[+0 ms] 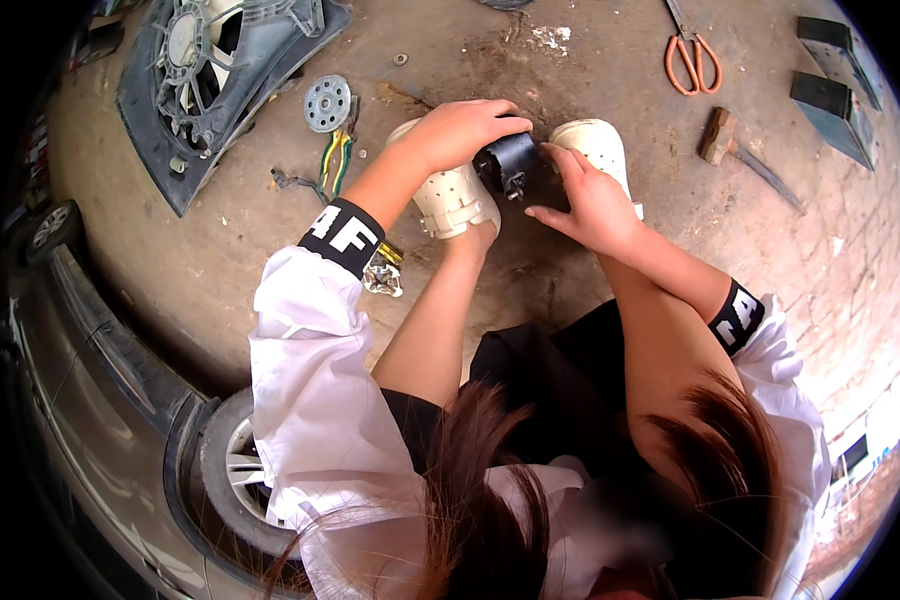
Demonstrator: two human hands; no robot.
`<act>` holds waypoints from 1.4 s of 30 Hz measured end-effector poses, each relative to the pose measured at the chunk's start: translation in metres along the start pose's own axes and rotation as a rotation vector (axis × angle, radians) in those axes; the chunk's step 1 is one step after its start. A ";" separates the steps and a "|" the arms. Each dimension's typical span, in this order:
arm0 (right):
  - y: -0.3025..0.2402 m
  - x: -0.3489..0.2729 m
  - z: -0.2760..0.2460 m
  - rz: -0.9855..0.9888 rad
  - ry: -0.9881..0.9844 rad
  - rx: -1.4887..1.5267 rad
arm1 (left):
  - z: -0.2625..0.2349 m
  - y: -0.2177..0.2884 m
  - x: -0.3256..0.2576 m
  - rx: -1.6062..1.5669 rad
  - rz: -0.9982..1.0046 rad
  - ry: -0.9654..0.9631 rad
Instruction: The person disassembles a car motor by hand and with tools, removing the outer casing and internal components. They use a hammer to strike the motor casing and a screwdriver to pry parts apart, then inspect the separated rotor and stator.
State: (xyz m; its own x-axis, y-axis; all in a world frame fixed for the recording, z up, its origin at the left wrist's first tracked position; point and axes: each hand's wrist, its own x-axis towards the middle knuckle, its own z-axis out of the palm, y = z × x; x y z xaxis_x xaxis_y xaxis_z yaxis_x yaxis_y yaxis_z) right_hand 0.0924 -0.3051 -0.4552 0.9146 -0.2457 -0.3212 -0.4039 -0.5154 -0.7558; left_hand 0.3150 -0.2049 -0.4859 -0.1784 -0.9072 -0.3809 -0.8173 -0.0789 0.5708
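Observation:
Between my two feet, a black cylindrical housing point(511, 160) stands tilted just above or on the ground; which of the two I cannot tell. My left hand point(467, 130) lies over its top left side, the fingers bent around it and partly hidden. On the other side, my right hand point(592, 200) has its thumb and fingers spread apart. The right fingertips come close to the housing's edge, and nothing shows in that palm. To the left lies a round grey metal disc with holes point(327, 104), with yellow and green wires point(336, 160) beside it.
A large fan shroud point(185, 95) lies at the far left. Orange-handled shears point(693, 62), a hammer point(730, 147) and dark metal blocks point(832, 105) lie at the right. My white clogs point(457, 200) flank the housing. A parked car point(100, 400) stands at the left.

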 end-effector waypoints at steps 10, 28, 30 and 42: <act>-0.002 0.044 0.024 0.106 -0.101 -0.121 | -0.009 -0.002 -0.005 0.001 -0.073 -0.036; -0.002 0.047 0.011 0.027 -0.100 -0.260 | -0.058 -0.005 -0.101 0.082 -0.245 0.294; 0.011 0.039 0.002 0.027 -0.013 -0.195 | -0.043 0.005 -0.116 0.027 -0.375 0.307; 0.245 -0.103 -0.097 0.546 0.641 -0.753 | 0.165 -0.025 -0.223 -0.200 -1.322 0.906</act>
State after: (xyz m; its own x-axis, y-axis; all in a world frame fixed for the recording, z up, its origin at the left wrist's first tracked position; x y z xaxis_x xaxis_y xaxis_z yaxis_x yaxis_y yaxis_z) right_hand -0.1025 -0.4852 -0.5518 0.5204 -0.8538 0.0125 -0.8539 -0.5204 0.0025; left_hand 0.2850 0.0678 -0.5347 0.9817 -0.0920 -0.1668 -0.0348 -0.9477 0.3173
